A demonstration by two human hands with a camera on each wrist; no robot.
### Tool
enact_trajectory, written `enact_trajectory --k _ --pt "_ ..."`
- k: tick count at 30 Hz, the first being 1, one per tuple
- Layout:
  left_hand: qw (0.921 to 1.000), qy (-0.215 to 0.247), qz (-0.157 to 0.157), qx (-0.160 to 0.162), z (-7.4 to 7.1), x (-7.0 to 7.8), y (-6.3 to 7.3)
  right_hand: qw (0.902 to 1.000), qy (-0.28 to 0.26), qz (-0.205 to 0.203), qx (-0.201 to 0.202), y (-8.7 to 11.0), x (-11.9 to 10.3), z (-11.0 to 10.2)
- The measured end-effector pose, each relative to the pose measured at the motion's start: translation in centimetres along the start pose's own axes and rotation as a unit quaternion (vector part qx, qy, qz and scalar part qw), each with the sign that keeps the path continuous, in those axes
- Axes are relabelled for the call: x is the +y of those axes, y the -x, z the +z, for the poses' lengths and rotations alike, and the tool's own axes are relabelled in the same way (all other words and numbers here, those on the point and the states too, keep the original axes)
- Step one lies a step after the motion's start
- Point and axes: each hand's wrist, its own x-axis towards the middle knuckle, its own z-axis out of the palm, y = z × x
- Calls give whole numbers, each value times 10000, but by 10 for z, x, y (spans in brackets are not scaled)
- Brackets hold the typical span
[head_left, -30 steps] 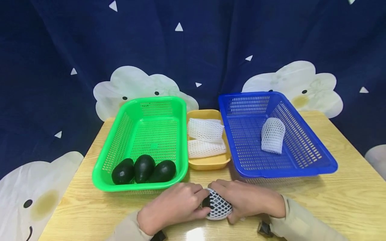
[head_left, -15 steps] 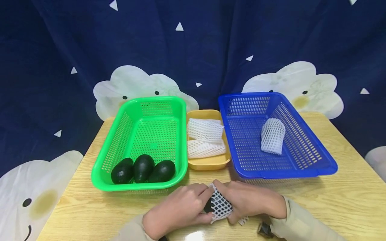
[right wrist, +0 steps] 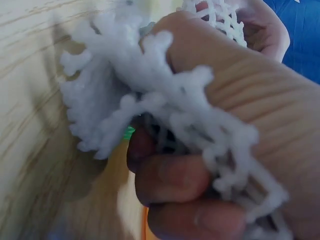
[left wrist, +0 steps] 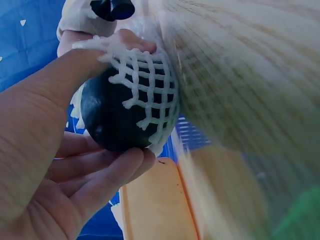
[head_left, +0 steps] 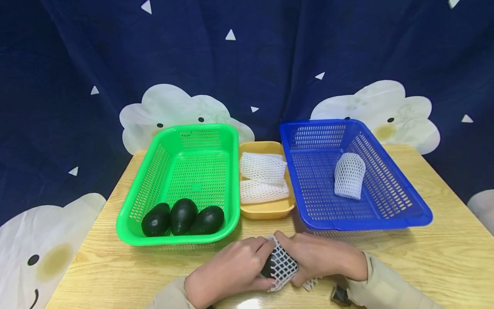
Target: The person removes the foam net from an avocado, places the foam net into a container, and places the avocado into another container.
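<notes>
A dark avocado [left wrist: 107, 115] sits partly inside a white foam net sleeve [head_left: 284, 264] near the table's front edge. My left hand [head_left: 235, 268] holds its bare end. In the left wrist view, the thumb lies at the net's frayed edge and the fingertips touch the fruit's opposite side. From the other side, my right hand [head_left: 322, 257] grips the net around the avocado. The sleeve's loose, open end sticks out past the curled right fingers [right wrist: 172, 177] in the right wrist view. Most of the fruit is hidden by netting and hands.
Three avocados [head_left: 184, 216] lie at the front of a green basket [head_left: 236, 171] on the left. A yellow tray [head_left: 268, 210] bears folded foam nets [head_left: 264, 191]. In the blue basket [head_left: 366, 224] at right lies one net-wrapped piece [head_left: 349, 176]. A dark curtain hangs behind.
My left hand has shifted slightly right. The net's edge is stretched wider, with its lower corner pulled toward the front, and its loose end now shows below my right hand. The baskets stay put.
</notes>
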Motion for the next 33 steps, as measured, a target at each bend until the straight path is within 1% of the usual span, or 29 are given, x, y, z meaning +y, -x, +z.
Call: enact_trajectory --k 3,7,14,21,26,33 --pt "10000 43 21 -31 1 0 0 10000 -55 -82 -15 0 2 0" --pt "10000 12 53 12 4 1 0 9998 -101 -177 -6 -1 2 0" --pt "10000 48 -14 -60 9 2 2 9990 215 -315 242 -1 2 2" --pt "10000 55 -13 -71 12 2 1 9966 202 -680 412 -2 4 4" --pt "9999 50 -4 -90 12 3 1 9961 260 -723 433 -3 5 5" --pt "9999 -13 -12 -132 12 5 1 9939 681 -714 494 -4 6 7"
